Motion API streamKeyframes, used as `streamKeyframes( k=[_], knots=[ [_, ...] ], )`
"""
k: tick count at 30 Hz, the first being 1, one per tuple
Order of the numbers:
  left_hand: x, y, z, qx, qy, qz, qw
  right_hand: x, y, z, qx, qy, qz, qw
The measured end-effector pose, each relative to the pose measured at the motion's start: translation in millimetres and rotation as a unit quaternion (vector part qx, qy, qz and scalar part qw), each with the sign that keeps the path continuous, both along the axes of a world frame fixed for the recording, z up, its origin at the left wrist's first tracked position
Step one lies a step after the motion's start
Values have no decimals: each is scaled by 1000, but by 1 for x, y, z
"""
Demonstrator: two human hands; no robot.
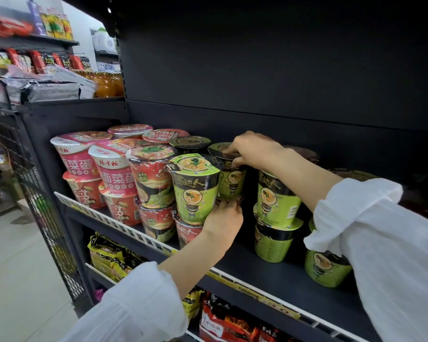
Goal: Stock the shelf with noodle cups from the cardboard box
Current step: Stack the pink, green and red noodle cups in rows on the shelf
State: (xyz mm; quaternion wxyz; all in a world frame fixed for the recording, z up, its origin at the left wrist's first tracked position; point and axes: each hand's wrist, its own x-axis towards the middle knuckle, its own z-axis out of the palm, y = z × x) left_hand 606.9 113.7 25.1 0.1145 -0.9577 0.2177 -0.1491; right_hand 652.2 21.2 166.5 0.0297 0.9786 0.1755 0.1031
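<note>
A green and black noodle cup [231, 180] stands in the upper tier on the dark shelf [269, 267], behind another green cup [195, 183]. My right hand [253, 150] grips its lid rim from above. My left hand [224, 218] holds the same cup's base from below, fingers curled round it. To the right stand more green cups [276, 196], stacked two high, and one [325, 269] partly hidden by my right sleeve. Red and pink cups [109, 169] fill the shelf's left end. The cardboard box is out of view.
A white price rail [124, 227] runs along the shelf's front edge. Yellow and red noodle packets [109, 255] lie on the shelves below. A wire mesh side panel [35, 188] closes the left end. Bare shelf surface shows between the stacks, in front of my hands.
</note>
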Motion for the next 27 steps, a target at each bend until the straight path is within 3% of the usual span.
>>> streamKeyframes(
  k=[2,6,13,17,21,27],
  knots=[
    [-2,1,-1,9,-23,7,1000,-1,-1,-2,19,9,5,1000],
    [-1,-1,1,-12,19,4,1000,-2,-2,-3,26,19,8,999],
    [1,-1,0,-43,38,9,998,-2,11,-12,1,-32,-28,999],
    [6,3,-2,-119,70,-20,990,-19,2,-7,61,17,-15,998],
    [6,17,1,-283,93,-76,952,-46,-17,-9,104,5,-16,994],
    [-11,22,-5,-283,163,-146,934,-71,-41,-11,106,1,-73,992]
  ],
)
